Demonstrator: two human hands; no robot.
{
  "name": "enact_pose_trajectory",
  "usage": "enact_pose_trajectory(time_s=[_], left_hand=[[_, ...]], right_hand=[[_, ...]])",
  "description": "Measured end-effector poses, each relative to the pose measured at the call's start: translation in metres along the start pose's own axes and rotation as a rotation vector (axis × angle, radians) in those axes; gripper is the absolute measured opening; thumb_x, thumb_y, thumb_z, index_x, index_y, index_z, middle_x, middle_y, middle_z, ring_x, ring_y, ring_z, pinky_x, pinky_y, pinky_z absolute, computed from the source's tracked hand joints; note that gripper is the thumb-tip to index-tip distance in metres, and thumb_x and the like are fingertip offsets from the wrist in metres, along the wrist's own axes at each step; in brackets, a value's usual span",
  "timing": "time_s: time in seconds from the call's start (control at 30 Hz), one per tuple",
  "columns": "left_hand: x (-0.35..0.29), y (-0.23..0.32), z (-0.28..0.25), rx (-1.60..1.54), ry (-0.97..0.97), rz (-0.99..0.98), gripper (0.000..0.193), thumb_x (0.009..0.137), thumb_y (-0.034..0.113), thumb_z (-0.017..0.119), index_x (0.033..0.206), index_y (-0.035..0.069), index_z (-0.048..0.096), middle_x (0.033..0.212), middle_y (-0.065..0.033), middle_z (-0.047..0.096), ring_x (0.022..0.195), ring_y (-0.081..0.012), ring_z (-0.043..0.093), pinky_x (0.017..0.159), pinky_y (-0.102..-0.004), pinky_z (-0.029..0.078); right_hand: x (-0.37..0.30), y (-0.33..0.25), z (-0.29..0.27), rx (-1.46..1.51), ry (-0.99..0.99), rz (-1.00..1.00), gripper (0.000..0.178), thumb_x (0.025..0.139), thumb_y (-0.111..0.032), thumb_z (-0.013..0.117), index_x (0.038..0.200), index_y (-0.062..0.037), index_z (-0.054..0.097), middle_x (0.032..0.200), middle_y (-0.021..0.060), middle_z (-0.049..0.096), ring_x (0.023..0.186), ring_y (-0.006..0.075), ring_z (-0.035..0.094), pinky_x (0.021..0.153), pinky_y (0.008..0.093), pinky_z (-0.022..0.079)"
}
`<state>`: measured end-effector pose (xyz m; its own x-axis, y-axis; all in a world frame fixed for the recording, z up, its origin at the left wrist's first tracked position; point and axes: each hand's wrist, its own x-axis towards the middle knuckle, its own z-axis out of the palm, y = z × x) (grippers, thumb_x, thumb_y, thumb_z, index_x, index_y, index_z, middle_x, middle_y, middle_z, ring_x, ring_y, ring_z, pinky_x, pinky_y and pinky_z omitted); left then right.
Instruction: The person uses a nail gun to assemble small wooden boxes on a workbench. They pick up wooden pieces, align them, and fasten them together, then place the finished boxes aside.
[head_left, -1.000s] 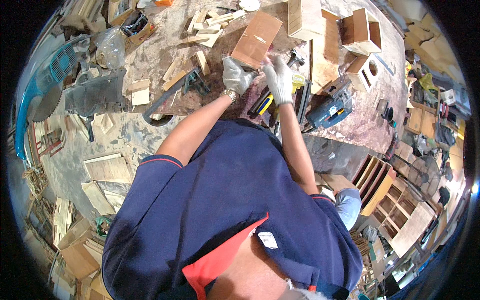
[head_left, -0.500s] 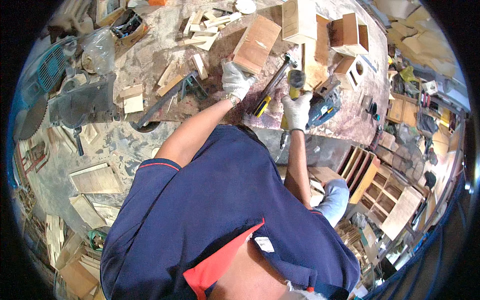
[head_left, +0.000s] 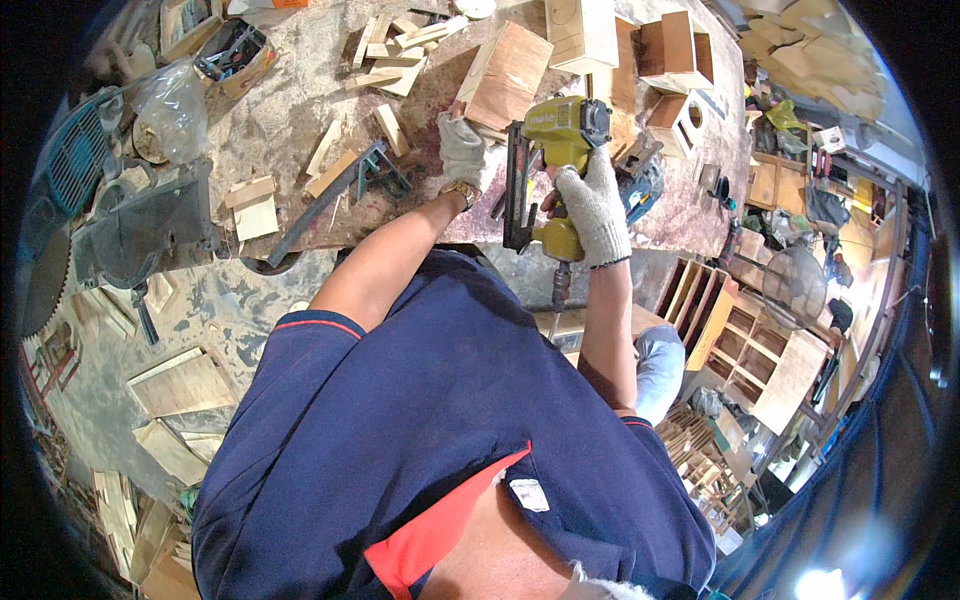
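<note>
At a dust-caked workbench (head_left: 300, 110), we see a person in a dark blue shirt (head_left: 420, 420) at work in knit gloves. The right hand (head_left: 592, 205) is wrapped tight around the grip of a yellow pneumatic nail gun (head_left: 552, 150), held up above the bench's near edge, its black magazine (head_left: 517, 195) hanging down and an air fitting (head_left: 560, 285) below the handle. The left hand (head_left: 461, 148), fingers curled, presses on the near edge of a flat plywood box (head_left: 508, 75) lying on the bench, just beside the gun's nose. Short wood offcuts (head_left: 385, 50) lie scattered to the left of the box, small wooden boxes with round holes (head_left: 680, 120) to its right, and a miter saw (head_left: 120, 225) stands at the bench's left end.
</note>
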<state>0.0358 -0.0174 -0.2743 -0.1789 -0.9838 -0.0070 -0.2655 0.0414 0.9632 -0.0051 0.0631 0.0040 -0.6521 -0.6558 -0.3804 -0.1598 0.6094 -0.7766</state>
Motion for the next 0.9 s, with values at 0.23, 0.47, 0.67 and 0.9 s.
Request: enact_pose_trajectory(time_s=[0.23,0.47,0.67,0.9], left_hand=[[0.001,0.001,0.003,-0.09,-0.045,-0.14,0.086,0.072,0.014,0.089,0.144,0.008,0.043,0.126,-0.0123,0.055,0.115,-0.0278,0.061,0.101,-0.0379,0.052],[-0.005,0.039,-0.026,0.107,0.031,0.126,0.085,0.071,0.019,0.09,0.142,0.007,0.044,0.122,-0.0151,0.054,0.113,-0.033,0.061,0.1,-0.0397,0.051],[0.001,0.044,-0.028,0.059,-0.064,0.024,0.063,0.09,0.021,0.072,0.14,0.005,0.038,0.126,-0.021,0.051,0.115,-0.0402,0.055,0.098,-0.0474,0.05],[0.0,0.038,-0.02,-0.032,-0.054,-0.087,0.031,0.104,0.013,0.044,0.134,0.009,0.049,0.119,-0.0207,0.054,0.109,-0.0405,0.058,0.095,-0.048,0.049]], right_hand=[[-0.004,-0.01,0.008,-0.042,0.006,0.027,0.047,0.09,-0.007,0.061,0.135,-0.0054,0.048,0.097,0.0089,0.066,0.06,0.0141,0.062,0.053,0.03,0.053],[-0.002,-0.02,0.013,-0.035,-0.002,-0.015,0.056,0.089,-0.003,0.06,0.141,-0.0043,0.04,0.097,0.0145,0.068,0.059,0.0175,0.066,0.051,0.0317,0.056],[-0.001,-0.02,0.021,-0.04,-0.031,-0.061,0.047,0.09,-0.005,0.061,0.135,-0.0018,0.045,0.095,0.0104,0.068,0.059,0.0142,0.063,0.052,0.03,0.055],[0.0,-0.023,0.024,-0.021,-0.076,-0.068,0.053,0.088,0.003,0.056,0.137,-0.0009,0.038,0.094,0.0147,0.066,0.054,0.0175,0.064,0.048,0.032,0.054]])
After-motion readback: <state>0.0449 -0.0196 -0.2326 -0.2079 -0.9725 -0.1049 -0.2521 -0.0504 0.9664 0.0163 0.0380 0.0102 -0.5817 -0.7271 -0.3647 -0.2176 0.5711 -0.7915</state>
